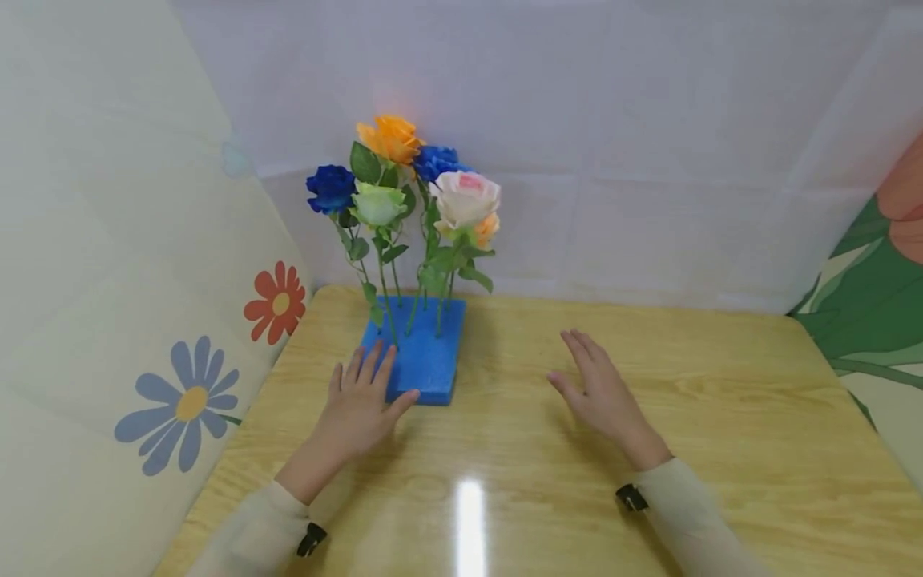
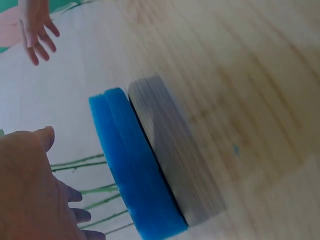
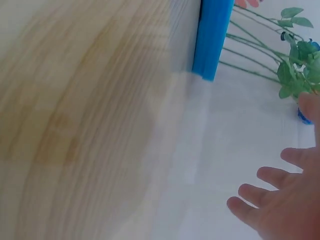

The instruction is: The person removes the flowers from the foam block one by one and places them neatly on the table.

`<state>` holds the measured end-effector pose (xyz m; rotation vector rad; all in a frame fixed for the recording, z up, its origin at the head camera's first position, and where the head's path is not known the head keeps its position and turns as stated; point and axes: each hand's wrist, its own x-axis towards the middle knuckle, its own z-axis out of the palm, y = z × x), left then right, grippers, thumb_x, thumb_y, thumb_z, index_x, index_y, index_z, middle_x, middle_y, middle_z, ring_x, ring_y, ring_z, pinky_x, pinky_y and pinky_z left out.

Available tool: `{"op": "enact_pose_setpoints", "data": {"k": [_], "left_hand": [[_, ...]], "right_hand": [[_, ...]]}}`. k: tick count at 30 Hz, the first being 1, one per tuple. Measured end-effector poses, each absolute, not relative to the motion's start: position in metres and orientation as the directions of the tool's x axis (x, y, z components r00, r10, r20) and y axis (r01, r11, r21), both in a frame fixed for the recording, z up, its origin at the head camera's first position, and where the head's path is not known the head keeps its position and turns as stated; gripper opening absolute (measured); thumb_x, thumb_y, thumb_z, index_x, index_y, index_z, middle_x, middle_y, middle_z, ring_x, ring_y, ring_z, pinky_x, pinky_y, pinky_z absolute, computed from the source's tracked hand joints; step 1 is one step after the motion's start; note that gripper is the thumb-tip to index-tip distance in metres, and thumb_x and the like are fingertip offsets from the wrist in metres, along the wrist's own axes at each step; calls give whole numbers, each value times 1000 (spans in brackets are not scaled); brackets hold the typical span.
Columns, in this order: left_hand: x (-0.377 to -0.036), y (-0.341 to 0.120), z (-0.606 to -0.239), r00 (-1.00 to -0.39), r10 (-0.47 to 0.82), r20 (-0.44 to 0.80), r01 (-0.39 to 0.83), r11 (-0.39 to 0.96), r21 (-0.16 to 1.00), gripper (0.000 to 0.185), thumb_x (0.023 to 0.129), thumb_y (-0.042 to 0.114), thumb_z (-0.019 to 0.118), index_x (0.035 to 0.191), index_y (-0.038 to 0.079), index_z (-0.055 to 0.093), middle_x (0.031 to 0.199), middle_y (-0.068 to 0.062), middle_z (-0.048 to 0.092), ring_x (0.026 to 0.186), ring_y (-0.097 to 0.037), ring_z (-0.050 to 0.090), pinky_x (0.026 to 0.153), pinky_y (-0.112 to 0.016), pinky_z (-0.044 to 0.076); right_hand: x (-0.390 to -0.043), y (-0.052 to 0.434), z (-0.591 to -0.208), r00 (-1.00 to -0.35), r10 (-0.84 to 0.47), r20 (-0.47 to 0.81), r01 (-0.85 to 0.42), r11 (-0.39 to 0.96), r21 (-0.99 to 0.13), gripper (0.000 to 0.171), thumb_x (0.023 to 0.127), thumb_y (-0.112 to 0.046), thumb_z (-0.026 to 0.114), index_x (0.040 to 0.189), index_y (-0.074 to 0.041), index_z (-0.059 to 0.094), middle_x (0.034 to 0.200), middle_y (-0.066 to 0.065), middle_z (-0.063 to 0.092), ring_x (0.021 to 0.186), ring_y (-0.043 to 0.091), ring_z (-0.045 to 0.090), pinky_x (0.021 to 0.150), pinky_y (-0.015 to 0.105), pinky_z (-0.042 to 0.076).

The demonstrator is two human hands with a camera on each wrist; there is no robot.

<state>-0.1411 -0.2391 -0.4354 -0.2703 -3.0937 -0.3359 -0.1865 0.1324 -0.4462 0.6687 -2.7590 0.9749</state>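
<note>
— Wood grain everywhere: what is that surface?

— It is a pale wooden table (image 1: 548, 497) with a bright glare spot near the front edge. White sheeting (image 1: 649, 160) closes off the back. On the left stands a cream panel (image 1: 108, 240) printed with a red flower (image 1: 277, 303) and a blue flower (image 1: 183, 403). On the right a green leaf print (image 1: 876, 312) shows.

— And what stands on it?

— A blue foam block (image 1: 425, 361) sits on the left half of the table, toward the back, with rose stems stuck upright in it: orange (image 1: 390, 138), two blue (image 1: 331, 187), pale green (image 1: 378, 204) and pink-white (image 1: 465, 198).

— Where are the hands?

— The left hand (image 1: 360, 405) lies with fingers straight and spread, fingertips at the block's near left corner and thumb by its front edge; whether they press it I cannot tell. The right hand (image 1: 598, 389) hovers flat over bare wood, well apart from the block, fingers straight and together, holding nothing.
</note>
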Motion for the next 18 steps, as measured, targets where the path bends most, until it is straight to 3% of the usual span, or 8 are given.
{"op": "enact_pose_setpoints", "data": {"k": [11,18], "left_hand": [[-160,-258,-441,-995,95,-10,90,967,240,95,100,68,39,160,-3,17,166,-27,8,150,-54,5,115,-75,6],[-165,-262,-442,-997,65,-49,52,971,235,98,100,69,40,160,-4,15,166,-29,8,150,-56,3,115,-75,4]], "right_hand": [[-195,94,-445,-868,-369,332,-493,572,-656,62,104,-37,58,155,-9,38,157,14,42,145,34,40,118,53,31],[-203,69,-449,-839,-380,389,-531,415,-739,55,102,-25,63,150,-5,46,149,16,51,131,34,54,105,49,48]]}}
